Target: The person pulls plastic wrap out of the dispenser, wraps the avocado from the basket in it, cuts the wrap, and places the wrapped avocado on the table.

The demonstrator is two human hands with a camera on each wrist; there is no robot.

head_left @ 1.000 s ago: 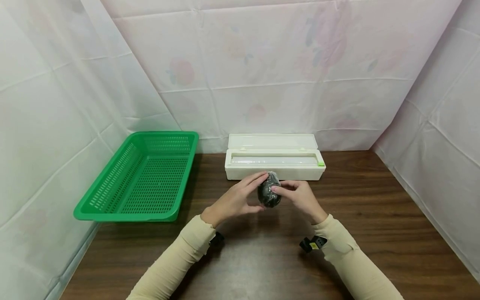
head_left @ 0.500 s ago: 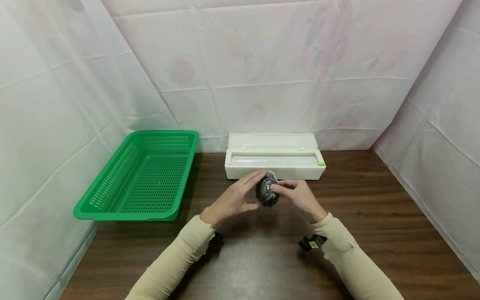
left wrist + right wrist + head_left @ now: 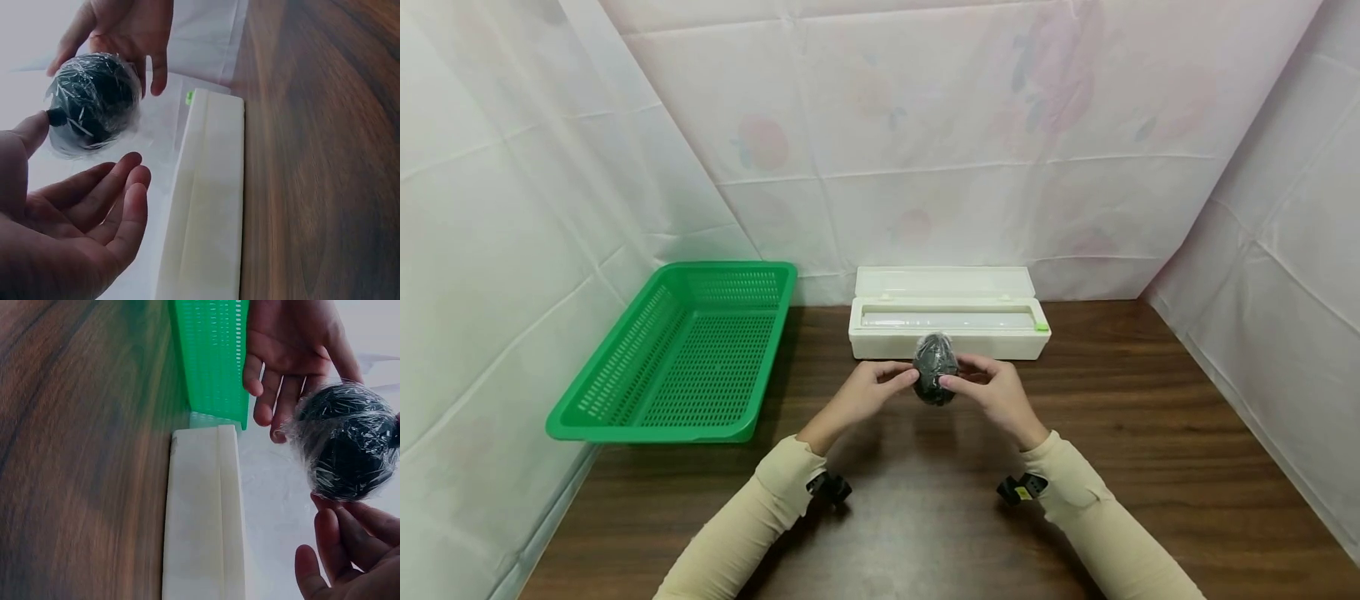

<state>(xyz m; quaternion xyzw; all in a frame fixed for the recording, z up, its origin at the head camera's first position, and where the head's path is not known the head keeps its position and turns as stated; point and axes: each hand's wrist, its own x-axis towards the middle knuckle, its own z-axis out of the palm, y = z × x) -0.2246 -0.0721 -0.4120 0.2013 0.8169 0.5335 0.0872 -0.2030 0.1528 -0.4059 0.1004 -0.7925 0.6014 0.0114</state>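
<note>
A dark egg-shaped thing (image 3: 936, 367), tightly wrapped in shiny cling film, is held up in front of the white box. My right hand (image 3: 1003, 396) pinches its right side, thumb on the near face and fingers behind. At its left side is my left hand (image 3: 867, 393). The left thumb touches a small dark knob on it in the left wrist view, where the wrapped thing (image 3: 97, 100) stands apart from the loosely bent left fingers (image 3: 103, 194). In the right wrist view, fingertips of my right hand (image 3: 356, 550) meet the underside of the film.
Behind the hands stands the white cling film box (image 3: 951, 346), lid raised, with a roll inside and a green slider at its right end. A green perforated basket (image 3: 763, 367) stands at the left on the brown wooden table (image 3: 1150, 467). White cloth (image 3: 925, 125) hangs around.
The left fingers have come down from the top of the wrapped thing to its left side. The thing has tilted more upright and risen slightly; the right hand keeps its pinch.
</note>
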